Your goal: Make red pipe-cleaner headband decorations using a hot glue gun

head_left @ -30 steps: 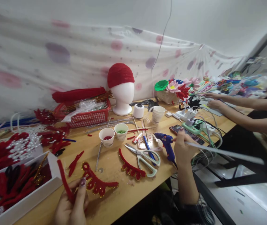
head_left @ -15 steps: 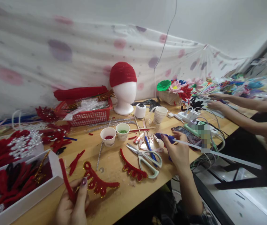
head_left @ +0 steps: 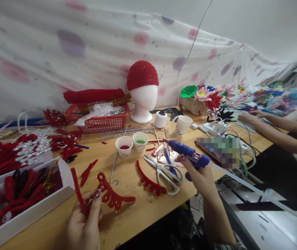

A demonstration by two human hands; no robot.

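My left hand (head_left: 85,215) is closed on a red fuzzy chenille strip (head_left: 78,191) that sticks up from its fingers. By the thumb is a curved red piece with loops and gold edging (head_left: 115,198); I cannot tell whether the fingers also grip it. My right hand (head_left: 196,173) is wrapped round a blue hot glue gun (head_left: 188,150), its nozzle pointing left. A long translucent glue stick (head_left: 249,185) trails from its back end. Between the hands lie a similar red looped piece (head_left: 150,183) and open scissors (head_left: 161,170) with pale handles.
Paper cups of red beads (head_left: 124,152) and green beads (head_left: 140,146) stand ahead. Behind are a red basket (head_left: 104,124) and a white foam head (head_left: 143,100). A white box (head_left: 33,211) sits left; a phone (head_left: 208,151) and cables lie right. A co-worker's arms (head_left: 275,128) reach in.
The glue gun has come up off the table in my right hand, which now grips its handle. My left hand keeps the red strip. The view has shifted slightly.
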